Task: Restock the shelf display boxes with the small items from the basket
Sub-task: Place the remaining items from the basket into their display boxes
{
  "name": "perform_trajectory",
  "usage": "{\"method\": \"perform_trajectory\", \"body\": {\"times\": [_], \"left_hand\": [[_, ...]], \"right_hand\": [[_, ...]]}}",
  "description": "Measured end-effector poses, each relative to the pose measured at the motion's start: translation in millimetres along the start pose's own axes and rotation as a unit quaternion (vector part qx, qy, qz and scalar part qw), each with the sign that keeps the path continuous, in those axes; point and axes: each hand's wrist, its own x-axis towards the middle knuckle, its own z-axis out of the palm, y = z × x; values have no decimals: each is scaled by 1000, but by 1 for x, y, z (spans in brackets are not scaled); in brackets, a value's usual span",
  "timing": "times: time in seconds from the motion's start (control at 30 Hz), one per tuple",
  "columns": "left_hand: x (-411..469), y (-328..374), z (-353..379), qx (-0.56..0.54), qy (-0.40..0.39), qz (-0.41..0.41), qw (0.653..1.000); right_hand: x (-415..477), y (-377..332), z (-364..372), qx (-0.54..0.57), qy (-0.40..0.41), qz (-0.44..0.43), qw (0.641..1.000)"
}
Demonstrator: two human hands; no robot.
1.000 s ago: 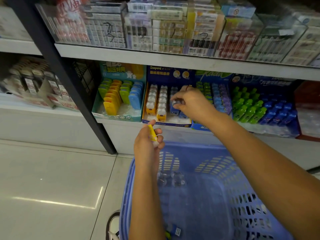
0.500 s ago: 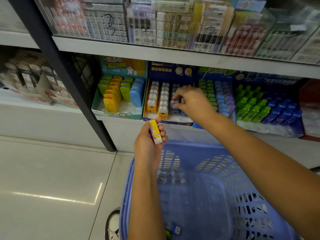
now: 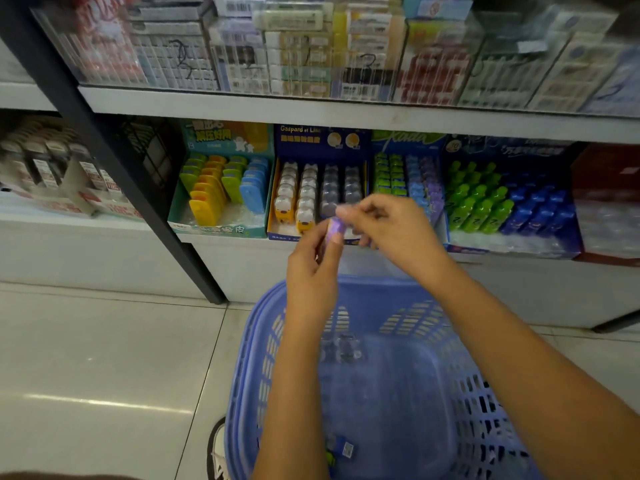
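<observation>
Seemingly mid-handover: left hand (image 3: 311, 275) pinches small lilac plastic item (image 3: 334, 229); right hand (image 3: 393, 230) touches it, hold unclear; next, slot into navy cardboard display box (image 3: 313, 147), twelve o'clock.

Bare arms enter from the bottom edge: the left forearm (image 3: 298, 393) and left grip (image 3: 311, 268) at centre, the right forearm (image 3: 502, 341) and right grip (image 3: 391, 230) beside them. Lower left of centre, a white shoe (image 3: 217, 448) with dark edging.
</observation>
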Motion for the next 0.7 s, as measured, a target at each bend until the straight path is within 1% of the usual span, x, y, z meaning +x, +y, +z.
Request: {"method": "perform_trajectory", "body": {"times": [0.07,0.13,0.17,0.27,0.33,0.37,0.43,0.5,0.6,0.7], "left_hand": [[-2,5,15,76,-4,65,995],[-4,10,32,123,-11,109,986],[-5,12,41,133,-24,124,983],[-3,14,61,170,-89,142,971],[2,10,69,216,-131,141,957],[5,7,72,239,-148,136,950],[7,0,77,269,-185,128,936],[9,-6,83,290,-214,138,922],[11,-14,88,308,-232,145,911],[13,-20,89,308,-228,148,912]], "right_hand": [[-16,3,-17,80,-2,29,996],[-26,8,-35,115,25,35,992],[-29,11,-45,115,42,33,992],[-32,23,-80,68,124,0,990],[-28,34,-104,17,196,-16,980],[-25,41,-113,0,216,-15,976],[-16,57,-123,-6,212,9,977],[-6,69,-122,-19,179,20,984],[6,81,-114,-78,131,-10,988],[15,86,-112,-149,90,-53,983]]}}
